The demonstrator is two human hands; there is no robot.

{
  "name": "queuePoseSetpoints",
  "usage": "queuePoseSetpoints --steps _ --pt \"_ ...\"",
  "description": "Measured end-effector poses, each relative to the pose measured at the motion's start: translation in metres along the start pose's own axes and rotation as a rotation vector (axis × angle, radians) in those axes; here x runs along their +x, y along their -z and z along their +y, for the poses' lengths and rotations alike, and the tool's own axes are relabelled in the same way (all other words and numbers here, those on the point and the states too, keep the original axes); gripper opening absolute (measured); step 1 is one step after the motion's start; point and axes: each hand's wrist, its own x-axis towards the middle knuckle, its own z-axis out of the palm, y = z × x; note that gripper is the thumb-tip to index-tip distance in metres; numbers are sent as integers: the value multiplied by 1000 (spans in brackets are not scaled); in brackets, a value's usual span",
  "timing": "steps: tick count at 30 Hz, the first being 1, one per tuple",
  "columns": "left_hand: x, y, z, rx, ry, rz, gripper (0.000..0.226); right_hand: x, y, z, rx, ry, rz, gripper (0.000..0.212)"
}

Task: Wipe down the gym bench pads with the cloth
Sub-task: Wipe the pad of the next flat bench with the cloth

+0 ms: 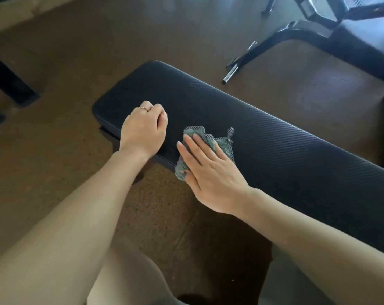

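Right hand [210,172] flat, fingers straight, pressing cloth [205,146] on bench pad [274,146]; left hand [143,130] fisted, empty, bracing pad. Advise long overlapping strokes, even pressure.

cloth [205,148] on bench pad [274,146] | left hand [142,130] left of cloth

Ribbed matt black vinyl bench pad [263,137], grey-green mesh-edged cloth [208,142], speckled brown rubbery floor [76,62], chrome tube [230,73].
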Motion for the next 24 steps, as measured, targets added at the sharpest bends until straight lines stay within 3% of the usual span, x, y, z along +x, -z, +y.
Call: queuePoseSetpoints --steps 5,12,24 --pt "-3 2 -11 -5 -48 4 28 -13 -4 -7 -39 -54 96 64" --pt "-8 -5 -6 46 -23 23 38 -122 -12 20 -99 -199 -7 67" --pt "-9 -8 -6 -6 -14 68 34 55 10 -12 174 -217 39 66"
